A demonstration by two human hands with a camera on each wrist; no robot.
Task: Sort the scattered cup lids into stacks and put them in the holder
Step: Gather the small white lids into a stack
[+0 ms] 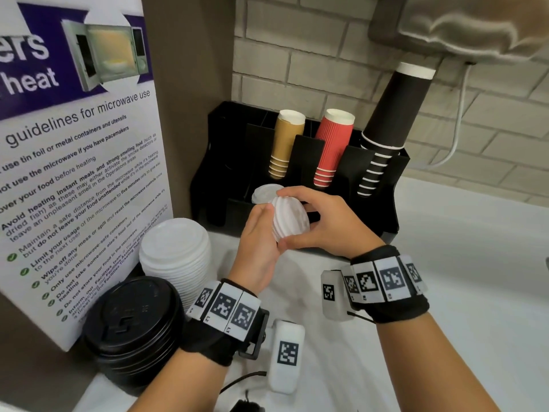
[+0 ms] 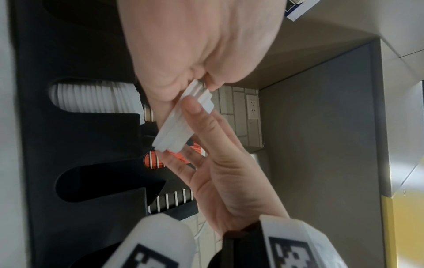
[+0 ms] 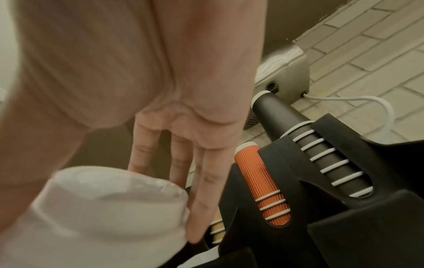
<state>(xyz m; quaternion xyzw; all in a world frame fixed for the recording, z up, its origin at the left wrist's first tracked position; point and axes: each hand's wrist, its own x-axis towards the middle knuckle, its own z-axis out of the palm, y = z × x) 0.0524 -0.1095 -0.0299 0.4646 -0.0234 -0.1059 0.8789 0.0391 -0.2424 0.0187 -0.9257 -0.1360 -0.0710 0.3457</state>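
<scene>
Both hands hold a short stack of white lids (image 1: 289,220) on its side, just in front of the black holder (image 1: 383,203). The stack is ribbed along its rim, and the single lids do not sit fully even on each other. The right hand (image 1: 323,223) curls around it from the right, with the thumb below and the fingers over the top. The left hand (image 1: 258,236) presses on the left end of the stack with fingers nearly straight, so it is open against the lids. Behind the stack, in a low front slot of the holder, more white lids (image 1: 264,193) already lie. To the right of this slot the holder's front slots look dark, and I cannot tell what is in them. In the back of the holder stand three columns of paper cups: brown cups (image 1: 285,141), red cups (image 1: 331,144) and black cups (image 1: 389,120). Left of the holder, on the white bench (image 1: 475,263), stands a tall pile of larger white lids (image 1: 176,257), and nearer to the person a pile of black lids (image 1: 133,328). A microwave poster (image 1: 77,144) leans close behind these piles, so the room on the left side is narrow. Right of the holder the bench gives wide room. A white cable (image 1: 457,135) hangs on the brick wall behind.
</scene>
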